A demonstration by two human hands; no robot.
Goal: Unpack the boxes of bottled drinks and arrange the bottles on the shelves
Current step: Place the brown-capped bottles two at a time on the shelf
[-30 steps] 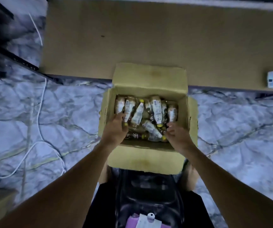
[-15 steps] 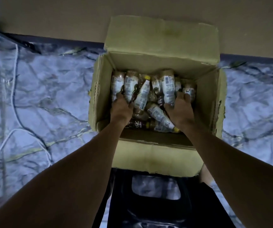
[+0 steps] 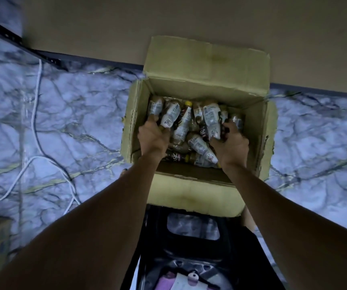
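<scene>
1. The bottles (image 3: 199, 143) lie jumbled in the open cardboard box (image 3: 208, 95) on the marbled floor (image 3: 74, 122), mid-view.
2. At the heap's 9 o'clock, the left hand (image 3: 153, 137) curls round a white-labelled bottle (image 3: 170, 117). At 3 o'clock, the right hand (image 3: 231, 143) grips a second bottle (image 3: 211, 120).
3. Step in hand, by my judgement: unpacking, with the box far from emptied.
4. Next move: lift both bottles clear of the flaps and stand them upright on the shelf board (image 3: 189, 24) at 12 o'clock.

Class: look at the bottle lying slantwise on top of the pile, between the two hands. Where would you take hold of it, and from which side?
Probably take the slanted bottle by its labelled body, from above, fingers across its width. It lies on its side atop the pile with the body exposed; its cap end is crowded by the right hand.
</scene>
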